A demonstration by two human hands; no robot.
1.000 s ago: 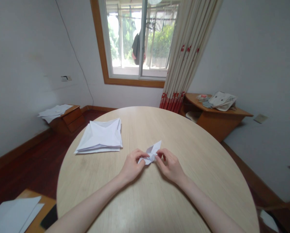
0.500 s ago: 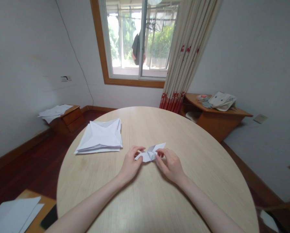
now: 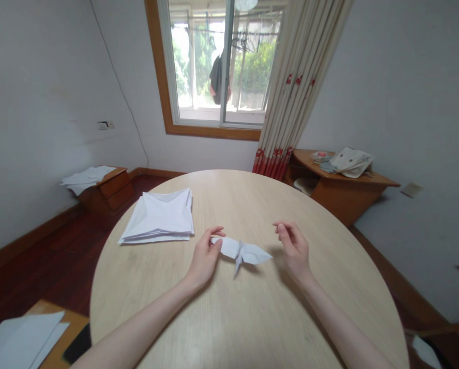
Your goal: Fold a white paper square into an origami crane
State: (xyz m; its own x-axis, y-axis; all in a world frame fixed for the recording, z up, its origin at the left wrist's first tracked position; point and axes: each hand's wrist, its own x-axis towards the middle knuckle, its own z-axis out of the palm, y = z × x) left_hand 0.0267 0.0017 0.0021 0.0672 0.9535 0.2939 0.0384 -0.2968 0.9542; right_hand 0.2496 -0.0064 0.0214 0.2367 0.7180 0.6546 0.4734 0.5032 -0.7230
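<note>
A folded white paper crane (image 3: 254, 253) lies low over the table with its two wings spread left and right. One narrow point of it reaches toward me. My left hand (image 3: 205, 259) pinches the tip of the left wing between thumb and fingers. To the right of the crane, clear of the other wing, my right hand (image 3: 295, 251) is raised a little above the tabletop. Its fingers are loosely bent and slightly apart, with nothing visible in them.
On the round wooden table (image 3: 229, 323), a stack of folded white paper (image 3: 156, 215) sits at the back left. Loose white sheets (image 3: 25, 338) rest on a lower surface at the left front. A corner shelf (image 3: 340, 189) with a cloth bag (image 3: 353, 161) stands beyond the table's right rim.
My right hand has let go of the paper crane and moved off to the right. The crane is turned and its wings now lie spread out, while my left hand keeps one wing tip.
</note>
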